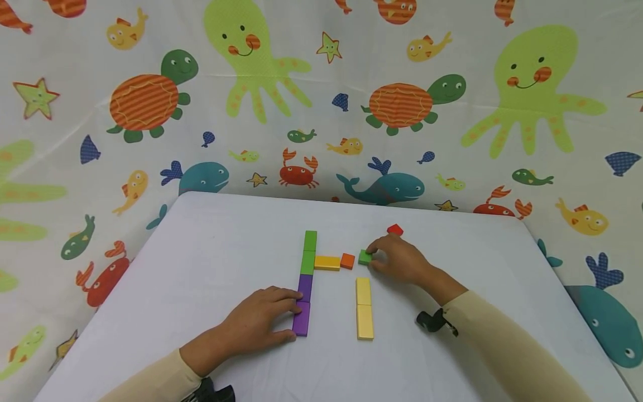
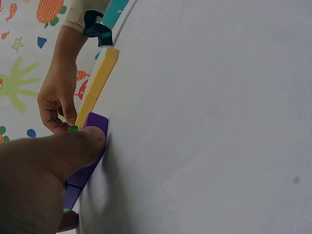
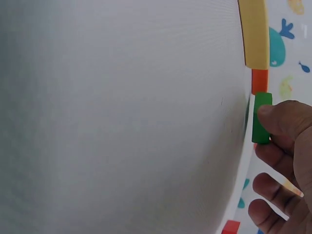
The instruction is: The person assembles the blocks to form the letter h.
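Note:
In the head view, my right hand (image 1: 402, 261) pinches a small green block (image 1: 364, 257) between thumb and finger, just right of a small orange block (image 1: 348, 261). My left hand (image 1: 256, 321) rests beside a column of blocks, its fingertips and thumb touching the two purple blocks (image 1: 301, 319). Two bright green blocks (image 1: 308, 251) continue that column upward. A yellow-orange block (image 1: 327, 263) extends sideways from the lower bright green one toward the orange block. In the right wrist view, the thumb lies on the pinched green block (image 3: 262, 127).
Two pale yellow blocks (image 1: 364, 309) stand end to end below the pinched block. Behind my right hand lies a red block (image 1: 395, 229). A white cloth (image 1: 226, 240) covers the table, and a curtain with sea animals (image 1: 321, 111) hangs at its far edge.

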`<action>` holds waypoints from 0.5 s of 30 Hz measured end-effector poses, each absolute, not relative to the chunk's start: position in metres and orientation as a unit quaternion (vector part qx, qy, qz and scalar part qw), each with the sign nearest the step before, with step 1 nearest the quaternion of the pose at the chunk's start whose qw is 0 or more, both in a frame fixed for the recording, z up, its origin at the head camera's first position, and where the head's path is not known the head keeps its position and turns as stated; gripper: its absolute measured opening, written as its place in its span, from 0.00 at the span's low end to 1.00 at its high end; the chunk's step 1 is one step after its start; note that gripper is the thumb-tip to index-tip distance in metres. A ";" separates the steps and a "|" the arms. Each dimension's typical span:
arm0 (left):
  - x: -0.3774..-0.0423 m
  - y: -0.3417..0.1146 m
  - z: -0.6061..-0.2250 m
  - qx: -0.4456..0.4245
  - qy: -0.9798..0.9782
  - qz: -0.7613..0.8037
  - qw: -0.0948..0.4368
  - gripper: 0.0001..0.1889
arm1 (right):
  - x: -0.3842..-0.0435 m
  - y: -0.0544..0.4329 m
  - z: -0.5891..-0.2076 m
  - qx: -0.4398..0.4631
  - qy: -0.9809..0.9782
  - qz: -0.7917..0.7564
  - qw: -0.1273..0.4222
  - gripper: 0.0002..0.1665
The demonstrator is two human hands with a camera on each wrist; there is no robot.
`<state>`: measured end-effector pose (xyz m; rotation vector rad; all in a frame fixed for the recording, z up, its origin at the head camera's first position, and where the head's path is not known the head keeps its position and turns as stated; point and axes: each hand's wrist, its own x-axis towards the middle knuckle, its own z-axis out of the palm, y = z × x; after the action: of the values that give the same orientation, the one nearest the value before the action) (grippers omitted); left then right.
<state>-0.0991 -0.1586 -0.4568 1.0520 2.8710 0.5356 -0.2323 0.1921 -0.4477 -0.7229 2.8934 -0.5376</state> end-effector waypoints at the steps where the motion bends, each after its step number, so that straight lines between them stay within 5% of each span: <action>1: -0.099 -0.158 -0.457 0.339 0.925 0.172 0.019 0.21 | -0.232 0.192 -0.448 -0.239 0.953 -0.178 0.057 0.19; 15: -0.098 -0.157 -0.456 0.334 0.927 0.167 0.021 0.22 | -0.233 0.186 -0.451 -0.247 0.951 -0.172 0.067 0.19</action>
<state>-0.0983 -0.1566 -0.4561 1.0358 2.8760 0.5188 -0.2329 0.1863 -0.4513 -0.7444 2.8669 -0.5180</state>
